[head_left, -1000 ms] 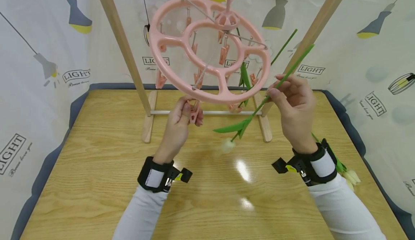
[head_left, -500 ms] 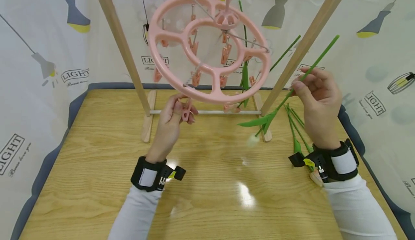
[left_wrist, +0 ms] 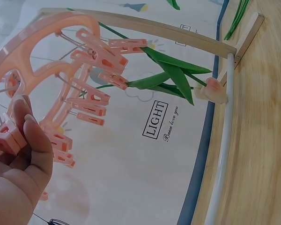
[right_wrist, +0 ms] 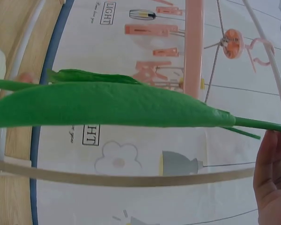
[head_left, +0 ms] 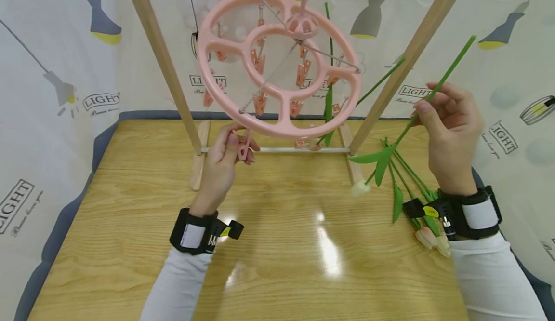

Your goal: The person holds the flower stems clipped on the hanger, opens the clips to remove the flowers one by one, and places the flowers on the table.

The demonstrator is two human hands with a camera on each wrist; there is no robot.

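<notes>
A pink round drying hanger [head_left: 299, 131] with several pink clothespins hangs tilted in the head view. My left hand [head_left: 218, 169] pinches one clothespin [head_left: 243, 151] below its near rim. Out to the right, my right hand [head_left: 454, 133] pinches the green stem of a white tulip [head_left: 361, 187], whose bloom points down and left. That tulip's big green leaf [right_wrist: 107, 104] fills much of the right wrist view. At the hanger's far right side, tulips hang bloom down from clothespins; one pinkish-white bloom [left_wrist: 213, 90] shows in the left wrist view.
More tulips [head_left: 427, 238] lie on the wooden table [head_left: 277, 263] beneath my right forearm. A wooden stand with slanted posts [head_left: 162, 60] and a white crossbar [head_left: 277, 151] rises around the hanger. A printed cloth [head_left: 52, 157] surrounds the table.
My right hand has moved right, away from the hanger, with the tulip. My left hand has shifted slightly left with the clothespin, and the hanger has turned a little.
</notes>
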